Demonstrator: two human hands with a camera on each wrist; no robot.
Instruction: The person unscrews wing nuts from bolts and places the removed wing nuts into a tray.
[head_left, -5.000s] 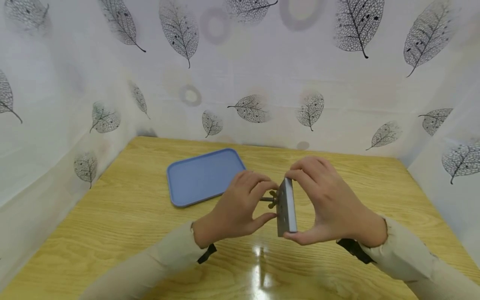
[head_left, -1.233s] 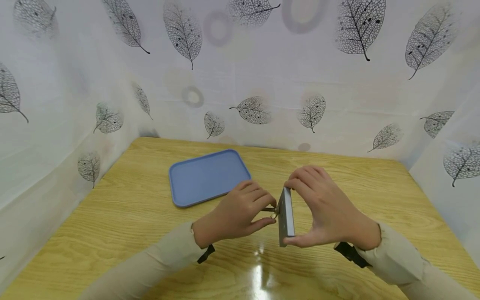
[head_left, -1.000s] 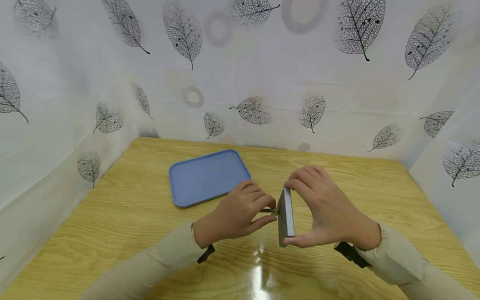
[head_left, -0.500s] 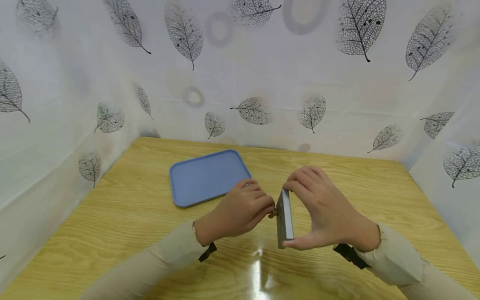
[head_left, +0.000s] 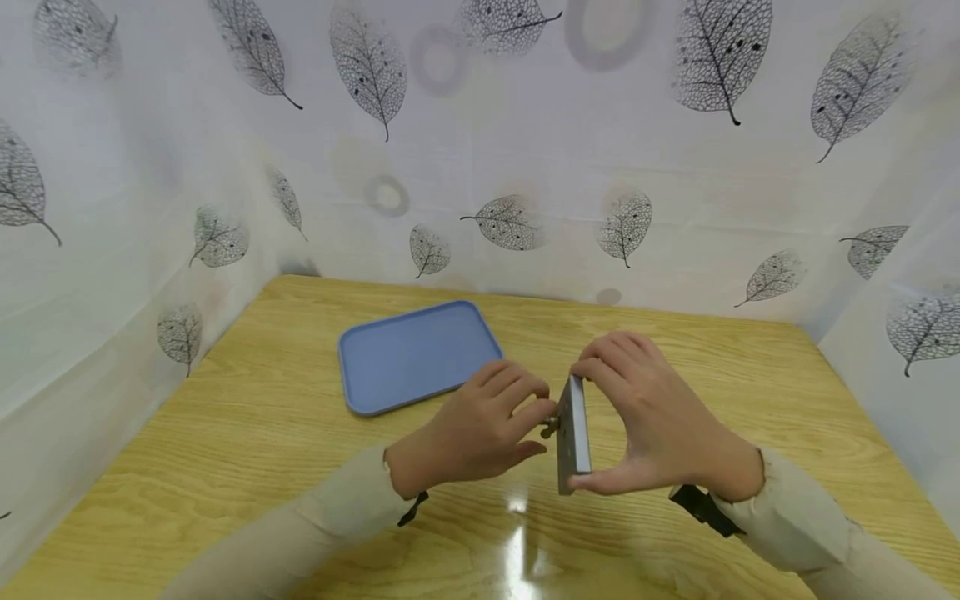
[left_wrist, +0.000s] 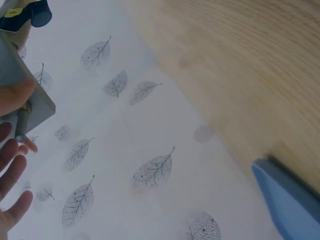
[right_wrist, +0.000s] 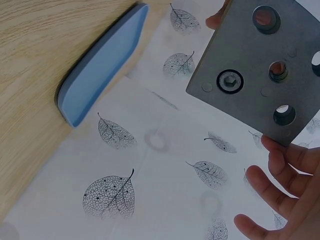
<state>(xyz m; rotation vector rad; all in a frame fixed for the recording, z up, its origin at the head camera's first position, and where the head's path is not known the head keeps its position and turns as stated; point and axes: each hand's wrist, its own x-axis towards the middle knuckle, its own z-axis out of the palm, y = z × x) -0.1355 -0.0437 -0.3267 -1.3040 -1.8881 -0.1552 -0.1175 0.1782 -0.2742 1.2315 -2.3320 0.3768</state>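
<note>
My right hand (head_left: 652, 417) grips a thick grey metal plate (head_left: 575, 437) by its edges, thumb below and fingers above, holding it upright over the table. The right wrist view shows several round holes in the plate, with a hex-socket bolt (right_wrist: 230, 81) set in one. On the other side, the bolt's threaded shank (left_wrist: 22, 122) sticks out and carries a brass-coloured wing nut (head_left: 549, 428). My left hand (head_left: 476, 429) is at this side, its index fingertip close over the wing nut. Its thumb stands apart below, and its other fingers are spread in the left wrist view.
A blue tray (head_left: 416, 358) lies on the wood-grain table (head_left: 300, 383), beyond my left hand. White cloth (head_left: 510, 133) printed with leaves hangs behind the table and along both sides. A dark band (head_left: 705, 510) is on my right wrist.
Half a second ago my left fingers were curled together at the bolt; now they have spread and the thumb has dropped clear of the wing nut. The right hand and plate have barely shifted.
</note>
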